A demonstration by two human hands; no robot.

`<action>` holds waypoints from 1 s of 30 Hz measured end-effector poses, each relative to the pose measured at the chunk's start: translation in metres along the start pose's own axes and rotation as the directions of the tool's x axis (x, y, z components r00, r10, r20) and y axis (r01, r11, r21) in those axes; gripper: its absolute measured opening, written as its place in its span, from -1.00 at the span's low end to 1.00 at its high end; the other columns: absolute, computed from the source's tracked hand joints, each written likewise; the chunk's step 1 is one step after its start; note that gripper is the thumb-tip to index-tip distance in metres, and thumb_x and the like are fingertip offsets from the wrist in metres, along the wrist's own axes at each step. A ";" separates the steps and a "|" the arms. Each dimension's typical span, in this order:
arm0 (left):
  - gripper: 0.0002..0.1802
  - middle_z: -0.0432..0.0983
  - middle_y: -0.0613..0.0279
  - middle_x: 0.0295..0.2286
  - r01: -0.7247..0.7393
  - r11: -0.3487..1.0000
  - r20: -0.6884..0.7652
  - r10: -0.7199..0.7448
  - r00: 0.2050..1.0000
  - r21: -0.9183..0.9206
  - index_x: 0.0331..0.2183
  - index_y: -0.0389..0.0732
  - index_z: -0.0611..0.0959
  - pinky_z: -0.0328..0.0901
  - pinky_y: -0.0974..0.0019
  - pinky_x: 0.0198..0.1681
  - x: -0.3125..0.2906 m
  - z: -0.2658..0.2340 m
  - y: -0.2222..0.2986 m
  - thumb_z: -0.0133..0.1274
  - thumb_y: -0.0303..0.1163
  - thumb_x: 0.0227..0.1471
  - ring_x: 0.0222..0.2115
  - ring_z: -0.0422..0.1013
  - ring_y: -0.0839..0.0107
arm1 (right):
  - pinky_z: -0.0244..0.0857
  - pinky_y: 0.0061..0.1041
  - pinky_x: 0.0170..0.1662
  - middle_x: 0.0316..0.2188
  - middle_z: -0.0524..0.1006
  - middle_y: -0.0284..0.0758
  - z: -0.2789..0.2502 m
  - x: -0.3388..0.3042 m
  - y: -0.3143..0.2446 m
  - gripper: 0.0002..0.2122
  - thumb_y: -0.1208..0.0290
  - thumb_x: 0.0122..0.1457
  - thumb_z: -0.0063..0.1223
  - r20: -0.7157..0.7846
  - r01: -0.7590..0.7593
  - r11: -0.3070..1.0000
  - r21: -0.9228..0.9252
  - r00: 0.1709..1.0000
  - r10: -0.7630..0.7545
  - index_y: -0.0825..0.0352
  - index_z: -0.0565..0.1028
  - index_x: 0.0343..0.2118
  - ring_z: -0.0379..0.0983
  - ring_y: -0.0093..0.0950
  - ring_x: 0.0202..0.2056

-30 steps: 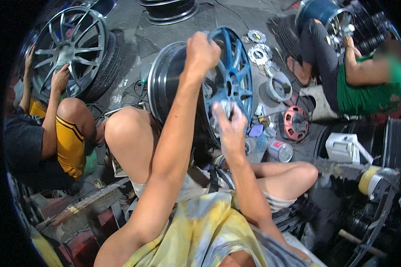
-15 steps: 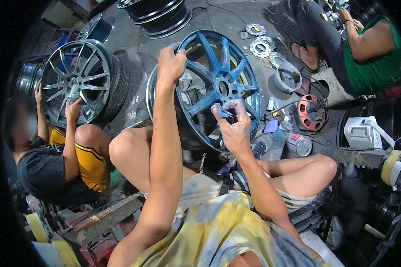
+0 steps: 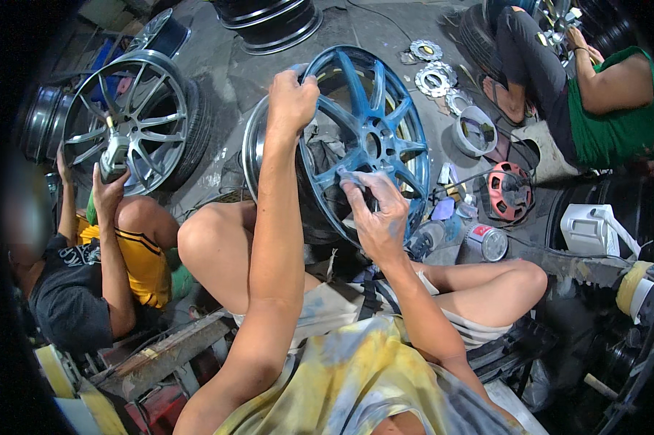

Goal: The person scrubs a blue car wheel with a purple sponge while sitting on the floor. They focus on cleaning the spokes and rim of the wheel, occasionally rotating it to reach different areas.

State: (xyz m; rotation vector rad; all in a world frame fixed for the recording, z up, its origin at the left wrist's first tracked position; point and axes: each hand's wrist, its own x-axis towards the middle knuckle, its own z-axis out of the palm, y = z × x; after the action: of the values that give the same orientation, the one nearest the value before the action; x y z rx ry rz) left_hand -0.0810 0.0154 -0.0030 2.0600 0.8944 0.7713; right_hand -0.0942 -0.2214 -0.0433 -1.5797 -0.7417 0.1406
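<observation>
A blue, dusty multi-spoke car wheel rim (image 3: 375,125) stands tilted in front of my knees. My left hand (image 3: 293,105) is closed over its upper left edge, with a bit of bluish material showing at the fingertips. Against a lower left spoke, my right hand (image 3: 378,212) pinches a small folded piece of sandpaper (image 3: 346,176), mostly covered by the fingers. Pale blue dust marks my right fingers. Another silver-edged rim (image 3: 254,145) sits behind the blue one, on its left.
At left, a person holds a tool (image 3: 114,156) to a grey wheel (image 3: 135,127). Another person in green (image 3: 617,109) sits at upper right. A white bucket (image 3: 474,132), red reel (image 3: 510,191), tin can (image 3: 486,243), white container (image 3: 590,230) and cables lie to the right.
My right hand has moved slightly left and down, bringing the sandpaper from near the hub onto a lower left spoke. My left hand keeps its hold. The view has shifted slightly.
</observation>
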 end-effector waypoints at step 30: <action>-0.60 0.65 -0.27 -0.26 -0.046 0.999 0.022 0.046 0.999 0.003 -0.12 -0.37 0.70 0.39 0.12 -0.04 0.007 0.002 -0.006 0.04 -0.36 0.05 -0.16 0.60 -0.02 | 0.31 -0.42 -0.34 -0.42 0.52 -0.23 -0.001 0.011 -0.010 -0.86 0.56 0.14 0.24 -0.014 0.074 0.995 -0.067 0.997 -0.075 0.41 0.66 -0.24 0.45 -0.39 -0.43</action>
State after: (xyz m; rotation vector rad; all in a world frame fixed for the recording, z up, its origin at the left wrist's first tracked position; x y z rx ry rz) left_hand -0.0774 0.0225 -0.0075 2.0947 0.8390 0.7705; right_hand -0.0891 -0.2168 -0.0307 -1.6123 -0.7982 0.0491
